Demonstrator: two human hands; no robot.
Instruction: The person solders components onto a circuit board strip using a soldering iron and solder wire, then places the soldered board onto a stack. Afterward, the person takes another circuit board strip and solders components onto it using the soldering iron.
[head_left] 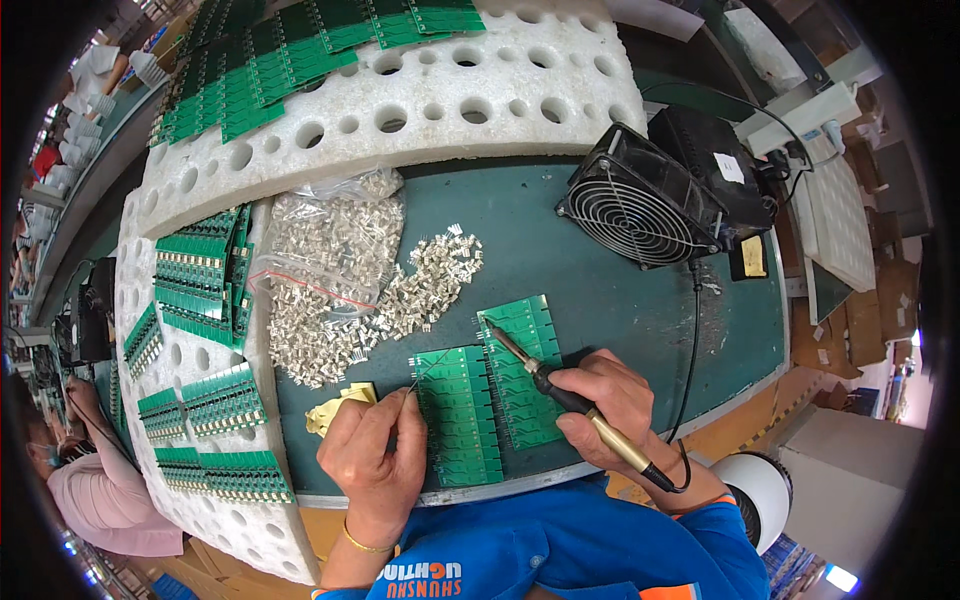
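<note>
My right hand (612, 408) is closed round a soldering iron (606, 432) with a brass-coloured handle. Its tip meets the upper left corner of a green circuit board panel (528, 385). Between the pinched fingers of my left hand (375, 455) is a thin solder wire (432, 368), slanting up to the right over a second green panel (458, 425). That second panel lies left of the first, nearly touching it. Just beyond my left hand sits a crumpled yellow piece (338, 405), partly hidden by my fingers.
Small white connectors (430, 280) lie heaped beside a clear plastic bag (335, 235) full of more. A black fan (640, 205) stands at the far right, its cable running toward me. White foam trays (420, 130) with holes carry several green boards. Another person (110, 490) sits at far left.
</note>
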